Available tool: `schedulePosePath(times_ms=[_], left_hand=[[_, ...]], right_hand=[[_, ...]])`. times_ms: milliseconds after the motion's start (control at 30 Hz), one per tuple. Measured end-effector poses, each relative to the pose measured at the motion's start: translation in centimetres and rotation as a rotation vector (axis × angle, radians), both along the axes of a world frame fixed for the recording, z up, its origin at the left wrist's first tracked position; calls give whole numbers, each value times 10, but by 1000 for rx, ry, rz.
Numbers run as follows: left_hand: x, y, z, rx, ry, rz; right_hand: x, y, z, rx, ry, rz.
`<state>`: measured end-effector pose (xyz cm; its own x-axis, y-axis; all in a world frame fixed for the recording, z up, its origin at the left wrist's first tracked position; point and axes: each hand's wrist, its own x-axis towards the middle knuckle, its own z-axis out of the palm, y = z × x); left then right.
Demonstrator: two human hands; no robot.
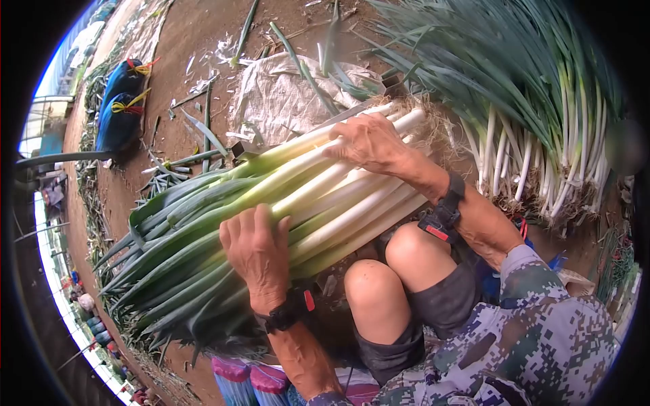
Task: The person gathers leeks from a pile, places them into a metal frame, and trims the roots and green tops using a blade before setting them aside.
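A row of thick green onions (318,196) lies side by side in front of me, white root ends at the upper right and green leaves fanning to the lower left. My left hand (256,254) rests on the stalks where white turns to green, its fingers curled over some of them. Farther up, my right hand (369,142) is closed round white stalks near the hairy roots (433,132). The fingertips of both hands are partly hidden. Part of a metal support (242,150) shows at the far side of the stalks.
A large heap of green onions (528,101) stands at the upper right. Beyond the row lies a pale woven sack (291,95) among loose leaves on the dirt floor. Blue bundles (120,125) with coloured ties are at the far left. My bare knees (379,291) are close below the stalks.
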<state>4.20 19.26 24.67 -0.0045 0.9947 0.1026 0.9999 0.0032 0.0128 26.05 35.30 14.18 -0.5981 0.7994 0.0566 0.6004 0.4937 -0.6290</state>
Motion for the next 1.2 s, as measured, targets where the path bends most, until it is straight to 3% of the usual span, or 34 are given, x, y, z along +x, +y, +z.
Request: schedulePosePath(times_ms=[167, 367, 400, 500, 567, 700, 800, 900, 1033, 1100, 1167, 1200], left_hand=[[1, 28, 1, -328, -15, 62], [0, 45, 1, -443, 5, 86], [-1, 46, 3, -454, -24, 83], [10, 55, 21, -598, -77, 102], [14, 53, 26, -676, -151, 123], [13, 39, 8, -589, -168, 88], [12, 37, 7, -481, -78, 42], [11, 33, 4, -408, -97, 8], [7, 35, 14, -421, -67, -35], [-6, 31, -1, -301, -203, 1], [-6, 35, -5, -259, -160, -6], [-9, 34, -10, -99, -124, -8]], right_hand=[[-13, -7, -42, 306, 110, -144], [-1, -30, -26, 358, 185, -213], [1, -33, -35, 478, 180, -217], [8, -26, -22, 109, 133, -125], [12, -27, -25, 109, 85, -84], [5, -39, -49, 388, 144, -138], [3, -39, -29, 475, 228, -232], [14, -54, -22, 89, 224, -222], [14, -52, -10, 175, 221, -128], [9, -63, -24, 249, 208, -184], [3, -62, -26, 257, 109, -202], [1, -64, -27, 250, 89, -200]])
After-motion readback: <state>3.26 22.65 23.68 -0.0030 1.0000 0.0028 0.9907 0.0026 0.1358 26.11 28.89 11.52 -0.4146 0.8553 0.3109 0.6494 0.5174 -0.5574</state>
